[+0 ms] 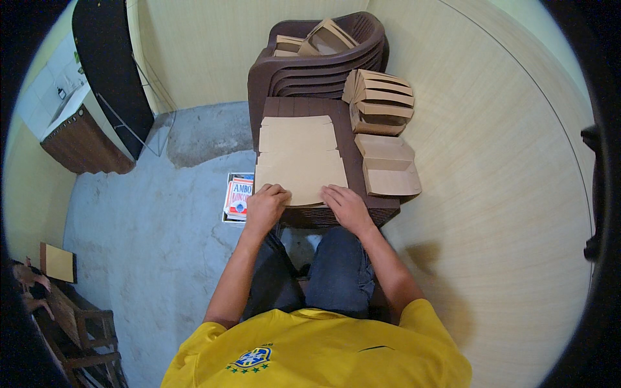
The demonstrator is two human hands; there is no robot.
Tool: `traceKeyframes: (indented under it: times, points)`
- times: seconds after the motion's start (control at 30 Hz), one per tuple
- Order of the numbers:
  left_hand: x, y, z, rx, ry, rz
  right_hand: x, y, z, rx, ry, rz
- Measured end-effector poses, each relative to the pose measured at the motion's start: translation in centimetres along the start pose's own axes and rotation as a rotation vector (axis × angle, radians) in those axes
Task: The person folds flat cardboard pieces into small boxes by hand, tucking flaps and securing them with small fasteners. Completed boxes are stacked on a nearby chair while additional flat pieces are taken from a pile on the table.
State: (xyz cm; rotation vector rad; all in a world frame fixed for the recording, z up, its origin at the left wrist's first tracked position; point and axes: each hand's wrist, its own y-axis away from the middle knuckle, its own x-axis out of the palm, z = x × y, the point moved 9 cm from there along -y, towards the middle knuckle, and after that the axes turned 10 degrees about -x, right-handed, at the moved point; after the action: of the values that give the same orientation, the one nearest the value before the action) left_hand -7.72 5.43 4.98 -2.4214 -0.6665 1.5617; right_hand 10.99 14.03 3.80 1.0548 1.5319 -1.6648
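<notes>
A flat, unfolded cardboard box blank [301, 158], brown with slits along its sides, lies on the dark brown table [352, 165] in front of me. My left hand [266, 205] is closed on its near left corner, fingers curled over the edge. At the near right corner my right hand [346, 205] pinches the same edge; the thumbs are mostly hidden. An open folded cardboard box [390, 169] sits to the right of the blank. Behind it stand several nested cardboard boxes [381, 103].
Stacked brown plastic chairs [317, 64] stand beyond the table, with more cardboard boxes [326, 37] on the top seat. A white crate [228, 210] with printed packs is on the floor left of the table. A wooden wall [491, 161] rises at right. Another person [32, 288] sits far left.
</notes>
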Motion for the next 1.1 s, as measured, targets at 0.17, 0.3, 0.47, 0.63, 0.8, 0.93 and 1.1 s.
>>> traceKeyframes:
  times: [0.17,0.3,0.47,0.63,0.8,0.93,1.1]
  points:
    - [-0.7,0.4,-0.4,0.010,0.067,0.047,0.0,-0.3,-0.7,0.035,-0.028,-0.022]
    - [0.6,-0.6,0.3,-0.079,-0.021,0.126,0.5,-0.8,-2.4,0.209,-0.122,-0.022]
    - [1.4,-3.0,2.5,-0.310,0.210,0.097,2.3,-2.5,-6.7,0.434,-0.307,-0.040]
    - [0.4,-3.4,1.8,-0.146,0.052,-0.051,3.7,-4.1,-8.9,0.526,-0.215,0.066]
    - [3.7,-2.2,0.2,-0.204,0.024,0.175,3.3,-6.5,-10.6,0.594,-0.003,0.030]
    - [5.0,-3.3,-1.4,-0.070,-0.057,0.230,4.0,-6.3,-12.5,0.856,0.072,0.003]
    - [7.9,-3.9,-0.4,-0.189,-0.186,0.257,4.5,-4.5,-9.2,0.816,-0.017,-0.170]
